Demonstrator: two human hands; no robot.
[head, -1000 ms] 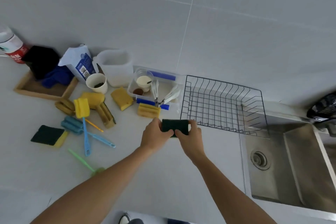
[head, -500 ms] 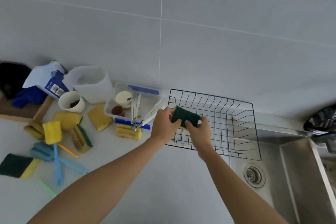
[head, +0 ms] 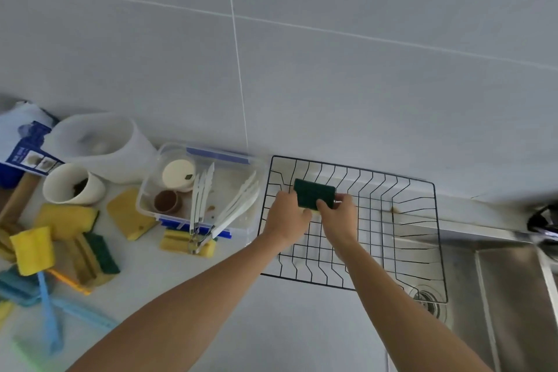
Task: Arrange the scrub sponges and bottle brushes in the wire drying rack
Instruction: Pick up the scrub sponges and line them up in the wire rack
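A green scrub sponge (head: 314, 196) stands on edge inside the left part of the black wire drying rack (head: 416, 220). My left hand (head: 287, 217) grips its left end and my right hand (head: 339, 217) grips its right end. On the counter to the left lie several yellow and green sponges (head: 90, 257) and sponge-headed bottle brushes, one with a yellow head and blue handle (head: 45, 296). Another yellow sponge (head: 181, 243) lies in front of the plastic box.
A clear plastic box (head: 238, 214) with white tongs and small cups sits just left of the rack. A white cup (head: 72, 184), a white jug (head: 105, 145) and a blue-white bag (head: 21, 142) stand at the back left. A steel sink (head: 507, 296) lies to the right.
Both hands carried the green sponge from above the counter, over the rack's front edge, and farther back into the rack's left part.
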